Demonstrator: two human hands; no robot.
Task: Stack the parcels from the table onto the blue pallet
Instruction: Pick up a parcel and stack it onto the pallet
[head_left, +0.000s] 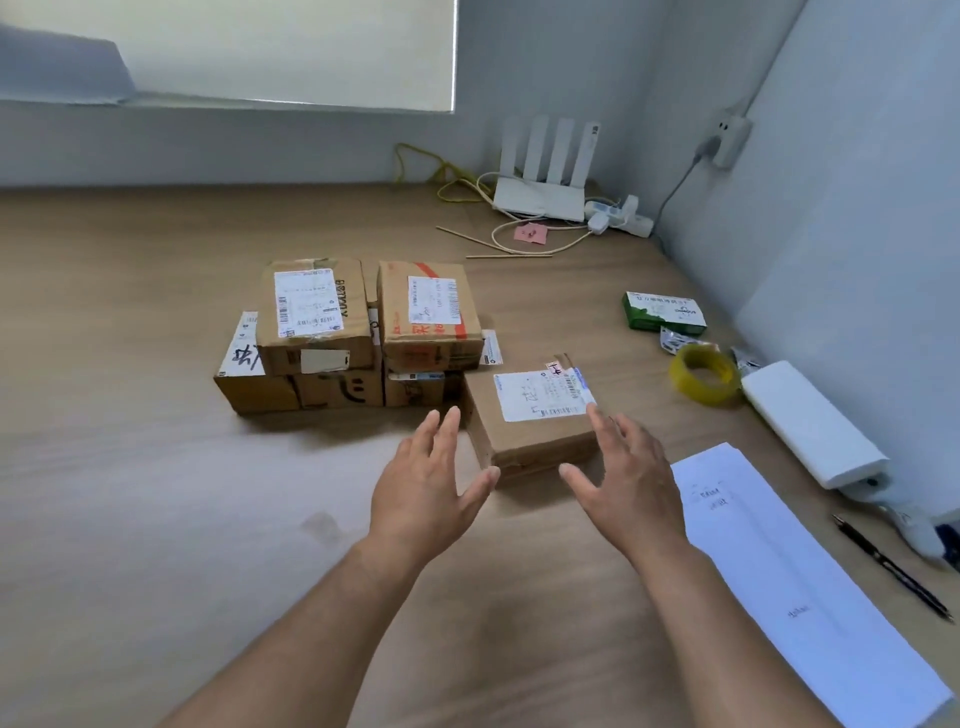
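- Single parcel (530, 423): brown carton with its white label face up, flat on the table (130, 415), toward the right edge and just beside the parcel stack (353, 338).
- Left hand (431, 483): open, fingers straight and spread, at the carton's near-left corner. Thumb tip is at that corner; contact cannot be confirmed.
- Right hand (631, 483): open, fingers spread, at the carton's near-right side. Fingertips overlap its top edge; contact not clear. Neither hand grips anything.
- Parcel stack: mid-table, two layers, with two labelled cartons on top of a lower row of cartons.
- Far right corner: white router (540, 179) with four upright antennas, power strip (623, 213), loose cables and a pink note (530, 232).
- Along the right edge: green box (665, 312), yellow tape roll (704, 374), long white device (810, 426).
- Near right corner: white paper sheet (789, 571), with a dark pen (893, 566) lying beside it.
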